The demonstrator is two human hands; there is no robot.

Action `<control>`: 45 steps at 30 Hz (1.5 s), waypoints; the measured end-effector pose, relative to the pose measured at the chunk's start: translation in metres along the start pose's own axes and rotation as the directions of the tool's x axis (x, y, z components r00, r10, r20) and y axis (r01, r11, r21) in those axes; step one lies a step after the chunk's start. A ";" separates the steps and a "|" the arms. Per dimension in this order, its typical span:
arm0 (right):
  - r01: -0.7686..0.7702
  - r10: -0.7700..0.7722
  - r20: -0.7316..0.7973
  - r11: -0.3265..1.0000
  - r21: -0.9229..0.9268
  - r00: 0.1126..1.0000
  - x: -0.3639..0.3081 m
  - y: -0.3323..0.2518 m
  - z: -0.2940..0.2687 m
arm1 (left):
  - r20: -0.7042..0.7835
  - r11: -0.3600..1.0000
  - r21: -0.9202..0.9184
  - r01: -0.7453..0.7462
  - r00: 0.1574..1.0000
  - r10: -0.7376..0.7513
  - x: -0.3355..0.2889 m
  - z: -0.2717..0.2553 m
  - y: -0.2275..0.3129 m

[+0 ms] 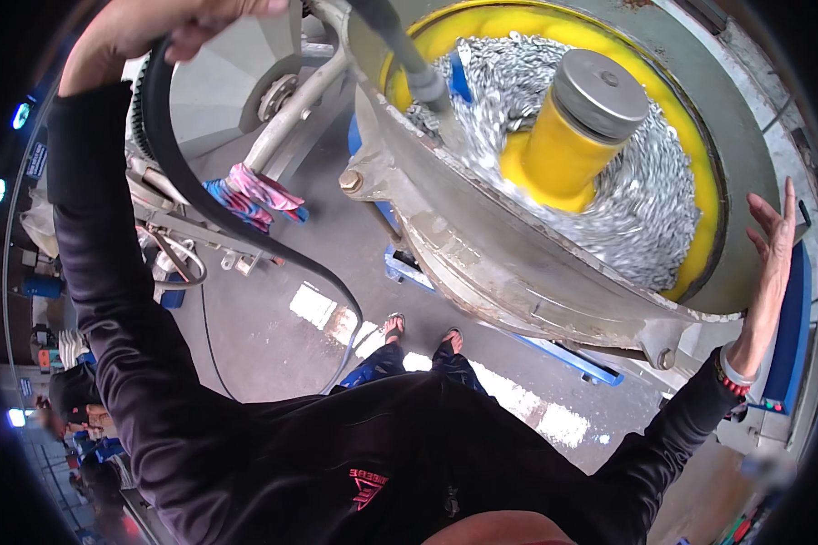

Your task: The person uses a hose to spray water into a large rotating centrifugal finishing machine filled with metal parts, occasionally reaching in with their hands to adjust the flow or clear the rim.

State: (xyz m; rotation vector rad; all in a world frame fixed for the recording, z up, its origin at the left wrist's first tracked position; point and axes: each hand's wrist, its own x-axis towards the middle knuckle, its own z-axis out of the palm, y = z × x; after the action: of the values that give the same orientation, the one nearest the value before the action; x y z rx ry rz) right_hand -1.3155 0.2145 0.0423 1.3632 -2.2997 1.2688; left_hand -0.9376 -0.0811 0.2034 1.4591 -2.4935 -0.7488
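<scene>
A large grey round machine tub (pixel 518 272) with a yellow lining stands before me. Many small silvery pieces (pixel 645 218) fill it, partly blurred as if in motion, round a yellow centre post (pixel 568 150) with a metal cap. A dark hose with a grey end (pixel 423 84) reaches into the tub's left side. My left hand (pixel 177 23) is raised at the upper left, close to a black hose (pixel 168 150); the top edge cuts off part of its fingers. Over the tub's right rim, my right hand (pixel 773 236) has its fingers stretched out, holding nothing.
A blue flat piece (pixel 461 77) stands among the silvery pieces. Pink and blue cloth (pixel 254 195) is tied to a metal bar, below a pale cone-shaped drum (pixel 227 82). Blue frame parts (pixel 563 359) lie low under the tub. Another person (pixel 77 400) is at far left.
</scene>
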 end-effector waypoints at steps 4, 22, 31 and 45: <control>0.026 -0.023 -0.041 0.996 0.089 0.999 0.000 0.003 0.000 | -0.161 0.983 -0.175 -0.055 0.987 0.026 -0.007 0.003 -0.006; -0.060 -0.058 0.400 0.959 0.276 0.915 0.014 -0.172 0.116 | -0.239 -0.007 -0.939 -0.343 0.638 0.732 -0.024 0.179 -0.042; 0.119 -0.026 0.429 0.974 -0.191 0.903 -0.039 -0.183 0.112 | -0.602 -0.020 -0.691 -0.723 0.560 0.569 -0.092 0.280 -0.035; -0.550 0.514 0.269 0.832 0.077 0.815 -0.039 -0.242 0.147 | -0.585 -0.213 -0.712 -0.669 0.399 0.706 -0.080 0.339 -0.125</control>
State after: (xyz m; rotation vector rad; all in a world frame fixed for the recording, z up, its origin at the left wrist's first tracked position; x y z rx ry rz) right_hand -1.0657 0.0782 0.0703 0.9713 -2.9538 1.5262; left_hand -0.9262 0.0524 -0.1415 -0.4925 -1.6197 -1.4465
